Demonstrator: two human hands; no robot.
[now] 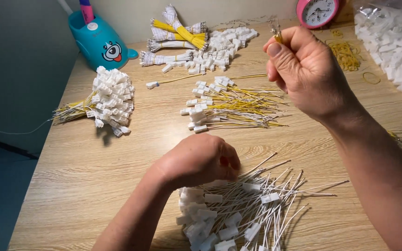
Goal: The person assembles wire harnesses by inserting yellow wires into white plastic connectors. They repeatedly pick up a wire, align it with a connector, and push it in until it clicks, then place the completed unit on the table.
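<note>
My left hand (200, 159) rests curled on the wooden table (89, 176), its fingers closed at the top of a pile of white wires with white plastic connectors (238, 209). Whether it grips a wire is hidden by the knuckles. My right hand (303, 69) is raised above the table, fingers pinched on the yellow end of a thin wire (278, 36). Below it lies a loose row of yellow-and-white wires with white connectors (229, 108).
A bundle of connector wires (110, 101) lies at the left. Tied wire bundles (177, 35) and loose white connectors (224, 46) sit at the back. A teal pen holder (99, 42), pink clock (317, 11), rubber bands (345, 53) and a bag of connectors (391, 42) stand around.
</note>
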